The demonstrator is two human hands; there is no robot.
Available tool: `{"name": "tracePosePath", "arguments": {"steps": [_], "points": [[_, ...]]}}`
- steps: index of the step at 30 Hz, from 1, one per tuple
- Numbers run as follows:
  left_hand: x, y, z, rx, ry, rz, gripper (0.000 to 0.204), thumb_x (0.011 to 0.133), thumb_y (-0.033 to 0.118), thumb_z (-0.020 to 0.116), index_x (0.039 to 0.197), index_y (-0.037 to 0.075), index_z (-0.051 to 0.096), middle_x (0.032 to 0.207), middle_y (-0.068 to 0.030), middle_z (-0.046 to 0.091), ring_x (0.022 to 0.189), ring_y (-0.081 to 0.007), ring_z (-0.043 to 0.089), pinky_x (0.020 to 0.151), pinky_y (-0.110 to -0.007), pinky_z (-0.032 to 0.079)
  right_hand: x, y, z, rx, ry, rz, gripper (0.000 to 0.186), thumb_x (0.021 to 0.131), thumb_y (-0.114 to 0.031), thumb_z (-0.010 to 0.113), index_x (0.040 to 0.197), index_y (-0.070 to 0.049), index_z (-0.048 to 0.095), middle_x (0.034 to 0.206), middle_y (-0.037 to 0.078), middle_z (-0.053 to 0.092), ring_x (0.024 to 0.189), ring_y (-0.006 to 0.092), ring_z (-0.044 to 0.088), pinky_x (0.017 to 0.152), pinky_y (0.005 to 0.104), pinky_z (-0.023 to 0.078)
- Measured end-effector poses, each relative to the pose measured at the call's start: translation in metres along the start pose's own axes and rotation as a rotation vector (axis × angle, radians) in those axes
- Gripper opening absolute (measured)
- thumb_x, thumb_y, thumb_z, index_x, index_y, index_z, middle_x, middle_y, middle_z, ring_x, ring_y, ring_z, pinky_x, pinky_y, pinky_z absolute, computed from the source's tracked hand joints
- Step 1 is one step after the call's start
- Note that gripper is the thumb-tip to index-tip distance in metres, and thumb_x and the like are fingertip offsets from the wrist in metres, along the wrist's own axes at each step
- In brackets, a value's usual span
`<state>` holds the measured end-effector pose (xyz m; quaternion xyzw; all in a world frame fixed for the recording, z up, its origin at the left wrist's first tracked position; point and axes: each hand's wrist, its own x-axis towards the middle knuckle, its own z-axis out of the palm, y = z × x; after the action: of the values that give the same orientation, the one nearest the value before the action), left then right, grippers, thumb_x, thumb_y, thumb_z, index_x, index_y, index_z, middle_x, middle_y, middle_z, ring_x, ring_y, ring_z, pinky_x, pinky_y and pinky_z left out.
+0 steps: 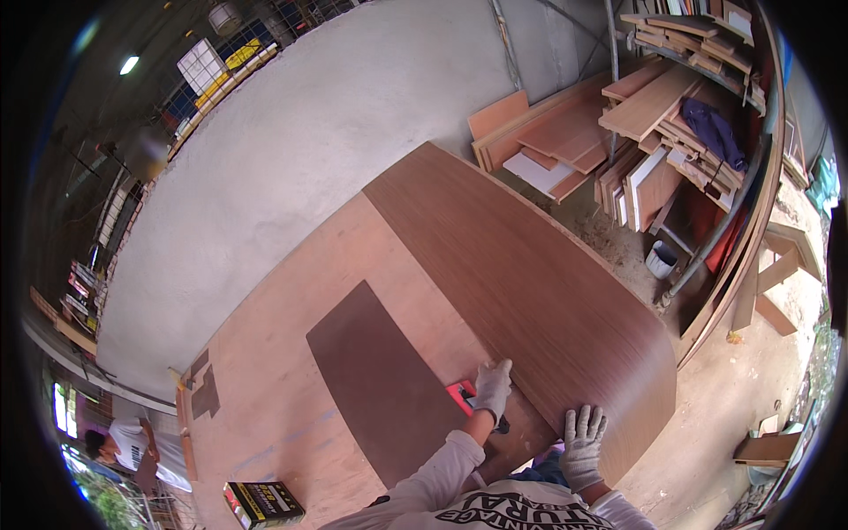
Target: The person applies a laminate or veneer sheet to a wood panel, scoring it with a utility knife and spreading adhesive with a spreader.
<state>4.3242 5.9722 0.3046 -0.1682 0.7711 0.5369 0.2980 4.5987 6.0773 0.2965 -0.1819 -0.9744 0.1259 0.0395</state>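
Observation:
A long brown wood-grain sheet (pixel 521 274) lies along the right side of the pale board-topped table (pixel 309 256), its near right corner curving down over the edge. My gloved left hand (pixel 493 389) is closed beside the sheet's left edge; what its fingers grip is hidden. Beside that wrist a red object (pixel 461 397) shows on one side and a dark piece on the other; I cannot tell whether they are one tool. My gloved right hand (pixel 583 442) lies flat on the sheet's near end, fingers spread. Left of my left hand is a dark brown panel (pixel 380 380).
A black-and-yellow rectangular container (pixel 263 503) stands at the table's near left. Small dark pieces (pixel 206 393) lie at its far left. Another person (pixel 141 450) stands beyond. Stacked boards (pixel 662 106) and a white bucket (pixel 661 259) are at the right, a grey wall (pixel 265 150) behind.

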Motion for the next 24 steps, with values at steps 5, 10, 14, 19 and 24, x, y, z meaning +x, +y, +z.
{"name": "tracePosePath", "arguments": {"steps": [5,10,14,19,24], "points": [[0.086,0.045,-0.041,0.492,0.576,0.878,0.075,0.092,0.008,0.057,0.162,0.006,0.031,0.159,-0.0238,0.043,0.134,-0.0443,0.052,0.111,-0.052,0.045,0.033,-0.021,-0.142,-0.030,-0.148,0.003,0.070,0.088,-0.013,0.056,0.154,0.002,0.039,0.157,0.035,0.036,0.146,0.0578,0.030,0.122,0.0664,0.023],[0.168,0.124,-0.065,0.795,0.712,1.037,0.068,0.090,0.009,0.059,0.156,0.014,0.044,0.169,-0.0151,0.026,0.143,-0.0458,0.040,0.115,-0.057,0.038,0.083,-0.021,-0.268,-0.188,-0.195,-0.158,0.061,0.086,-0.004,0.055,0.146,0.000,0.046,0.139,0.029,0.054,0.129,0.0448,0.054,0.105,0.0507,0.048],[0.189,0.209,-0.097,0.874,0.596,1.055,0.033,0.091,0.018,0.064,0.123,0.021,0.069,0.145,-0.0043,0.057,0.139,-0.0343,0.047,0.112,-0.067,0.034,0.127,-0.034,-0.358,-0.333,-0.196,-0.127,0.050,0.086,0.000,0.054,0.136,-0.006,0.053,0.111,0.022,0.069,0.102,0.0390,0.069,0.087,0.0480,0.054],[0.135,0.394,-0.157,1.006,0.838,1.649,0.009,0.091,0.026,0.065,0.094,0.023,0.073,0.098,-0.0020,0.072,0.116,-0.0262,0.063,0.111,-0.073,0.029,0.155,0.052,-0.438,-0.187,0.024,-0.073,0.038,0.089,0.002,0.053,0.120,-0.010,0.070,0.097,0.022,0.073,0.087,0.0369,0.072,0.076,0.0438,0.058],[0.004,0.510,-0.294,0.972,0.751,1.772,0.021,0.099,0.027,0.060,0.106,0.020,0.078,0.109,-0.0113,0.076,0.110,-0.0300,0.067,0.109,-0.056,0.040,0.165,-0.030,-0.585,-0.257,0.208,-0.036,0.022,0.093,-0.008,0.071,0.115,-0.007,0.074,0.095,0.011,0.078,0.081,0.0259,0.069,0.077,0.0350,0.054]]}}
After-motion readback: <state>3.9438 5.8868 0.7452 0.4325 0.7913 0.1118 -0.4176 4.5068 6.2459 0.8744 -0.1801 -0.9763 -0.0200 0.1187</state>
